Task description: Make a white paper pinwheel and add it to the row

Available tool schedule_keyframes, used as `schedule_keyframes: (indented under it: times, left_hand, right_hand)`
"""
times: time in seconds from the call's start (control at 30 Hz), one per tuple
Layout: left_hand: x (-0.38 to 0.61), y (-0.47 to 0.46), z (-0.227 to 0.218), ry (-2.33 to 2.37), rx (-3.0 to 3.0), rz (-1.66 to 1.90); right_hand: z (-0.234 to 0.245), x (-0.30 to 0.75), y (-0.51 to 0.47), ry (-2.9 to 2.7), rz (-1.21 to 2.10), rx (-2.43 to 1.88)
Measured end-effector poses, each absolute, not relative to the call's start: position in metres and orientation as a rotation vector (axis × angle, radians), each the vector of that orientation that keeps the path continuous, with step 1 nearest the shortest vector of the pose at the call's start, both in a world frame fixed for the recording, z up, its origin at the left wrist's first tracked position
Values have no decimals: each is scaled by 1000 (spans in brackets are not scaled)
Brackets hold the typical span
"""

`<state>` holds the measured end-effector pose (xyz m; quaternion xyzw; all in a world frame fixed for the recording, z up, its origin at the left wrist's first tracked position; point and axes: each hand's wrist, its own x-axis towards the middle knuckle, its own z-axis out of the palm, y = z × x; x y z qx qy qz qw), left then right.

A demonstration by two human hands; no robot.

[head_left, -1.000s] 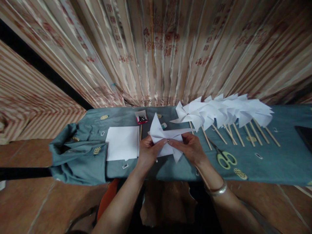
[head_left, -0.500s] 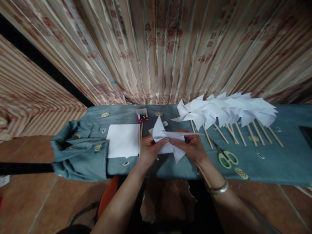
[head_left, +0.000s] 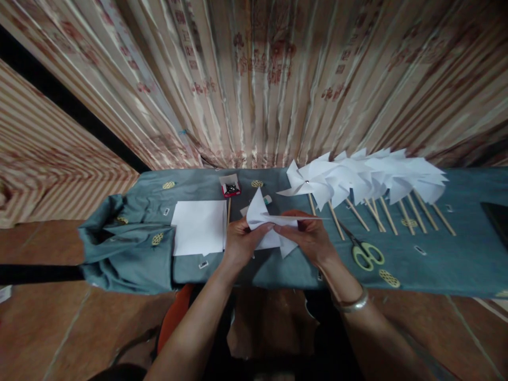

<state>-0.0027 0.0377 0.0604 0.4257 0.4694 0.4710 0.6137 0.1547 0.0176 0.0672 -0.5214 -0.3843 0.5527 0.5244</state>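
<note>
Between my hands is a white paper pinwheel (head_left: 257,207) with its blades partly folded toward the middle. My left hand (head_left: 242,241) is closed on its left side, thumb pressed near the centre. From the other side my right hand (head_left: 311,238) pinches it, and the two thumbs almost meet at the middle. One blade points up and another sticks out to the right over my right hand. Just left of my left hand lie white paper squares (head_left: 198,227), with a wooden stick (head_left: 229,210) along their right edge. My fingers behind the paper are hidden.
Several finished pinwheels (head_left: 357,177) on wooden sticks overlap along the back right. Scissors (head_left: 368,256) with green handles lie right of my right hand. A small red box (head_left: 230,188) of dark metal pieces stands at the back. Bunched cloth (head_left: 123,248) covers the table's left end.
My right thumb and the lower right blade have shifted slightly. Both hands keep their hold on the pinwheel, and the whole view has moved a little.
</note>
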Motion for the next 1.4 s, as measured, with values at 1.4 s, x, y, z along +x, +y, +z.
schedule_keyframes:
  times: [1.4]
  left_hand:
    - [-3, 39, 63, 1097, 930, 1063]
  right_hand:
    - [62, 153, 17, -943, 1263, -1279]
